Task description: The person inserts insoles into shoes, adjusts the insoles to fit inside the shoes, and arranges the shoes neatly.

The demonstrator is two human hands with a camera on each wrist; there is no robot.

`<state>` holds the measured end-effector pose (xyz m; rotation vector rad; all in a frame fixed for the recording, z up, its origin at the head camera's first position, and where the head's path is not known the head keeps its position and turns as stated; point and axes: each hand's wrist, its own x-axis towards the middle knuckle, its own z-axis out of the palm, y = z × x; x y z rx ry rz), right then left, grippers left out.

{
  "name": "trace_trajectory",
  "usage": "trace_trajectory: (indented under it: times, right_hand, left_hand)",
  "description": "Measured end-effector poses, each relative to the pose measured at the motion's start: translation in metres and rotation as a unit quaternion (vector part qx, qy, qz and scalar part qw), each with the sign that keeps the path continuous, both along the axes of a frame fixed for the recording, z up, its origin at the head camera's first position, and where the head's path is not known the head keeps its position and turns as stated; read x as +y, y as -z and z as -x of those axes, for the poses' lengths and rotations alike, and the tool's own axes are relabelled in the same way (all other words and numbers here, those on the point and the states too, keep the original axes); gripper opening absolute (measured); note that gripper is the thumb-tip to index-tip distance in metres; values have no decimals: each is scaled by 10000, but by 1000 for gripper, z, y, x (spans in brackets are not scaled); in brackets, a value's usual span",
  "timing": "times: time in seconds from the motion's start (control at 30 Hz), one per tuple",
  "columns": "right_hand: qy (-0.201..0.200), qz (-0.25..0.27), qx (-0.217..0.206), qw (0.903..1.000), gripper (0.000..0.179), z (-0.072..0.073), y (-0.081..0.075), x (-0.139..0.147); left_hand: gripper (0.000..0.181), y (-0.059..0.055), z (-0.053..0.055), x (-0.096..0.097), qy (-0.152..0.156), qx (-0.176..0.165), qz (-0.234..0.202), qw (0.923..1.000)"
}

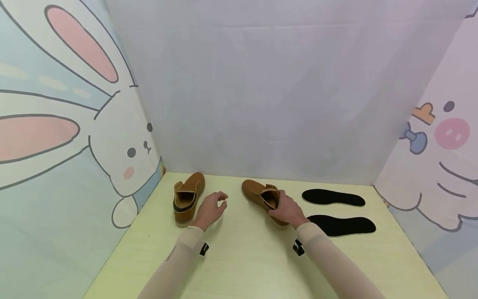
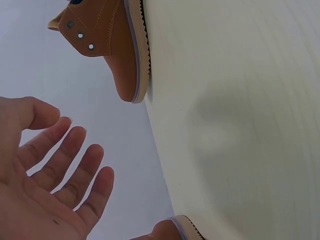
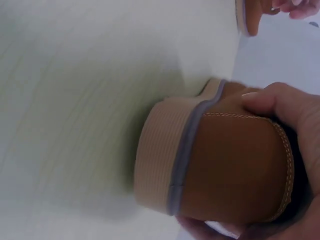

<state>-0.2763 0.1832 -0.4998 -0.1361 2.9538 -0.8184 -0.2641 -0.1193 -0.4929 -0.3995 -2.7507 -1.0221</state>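
Observation:
Two brown ankle-high shoes with pale soles are at the far side of the table. My right hand (image 1: 289,210) grips the right-hand shoe (image 1: 253,191) around its heel collar, thumb on one side and fingers on the other. In the right wrist view, the heel (image 3: 235,165) of that shoe is close up, its sole next to the tabletop. The left-hand shoe (image 1: 184,216) stands with its opening toward me. Just right of it, my left hand (image 1: 210,209) hovers with loosely bent fingers and holds nothing; the left wrist view shows the bare palm (image 2: 40,210).
Two black insoles lie flat at the right, one farther back (image 1: 332,197) and one nearer (image 1: 345,225), the latter partly behind my right wrist. A pale wall (image 1: 261,104) rises behind the light wooden table (image 1: 242,265), with cartoon-printed panels at both sides.

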Motion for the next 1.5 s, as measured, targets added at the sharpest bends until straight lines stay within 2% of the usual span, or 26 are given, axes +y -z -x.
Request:
trace_trajectory:
  times: [0.2,0.43,0.6,0.77,0.87,0.93,1.0,1.27,1.4,1.5]
  right_hand:
    - [-560,-395,109,9976,92,2,0,23]
    - [-833,-1072,366,9901,95,4,-4,32]
    - [-1085,-1113,556,9863,101,2,-10,34]
    - [-1318,-931,1009,9817,82,1,-21,34]
    - [-1476,-1068,1258,9752,69,3,-24,31]
    - [-1527,-1240,1257,9724,65,4,-25,29]
    - [-1491,-1388,1158,9722,62,5,-25,27]
    - [-1122,-1532,924,9775,65,16,-16,22]
    - [-906,-1503,599,9827,67,21,-11,25]
    - [-888,-1502,402,9838,68,26,-8,26]
  left_hand:
    - [18,1,2,5,227,10,46,9997]
    - [19,4,4,14,285,4,64,9996]
    - [20,6,6,28,454,-25,19,9990]
    - [22,4,12,52,864,31,-192,9961]
    - [27,5,14,67,1111,-95,-189,9936]
    - [30,7,14,76,1237,-204,-131,9920]
    - [31,10,13,82,1305,-206,-71,9912]
    - [17,13,15,87,1078,229,-108,9938]
    - [16,11,17,87,1198,159,-36,9927]
    - [12,9,18,88,1214,-25,116,9925]
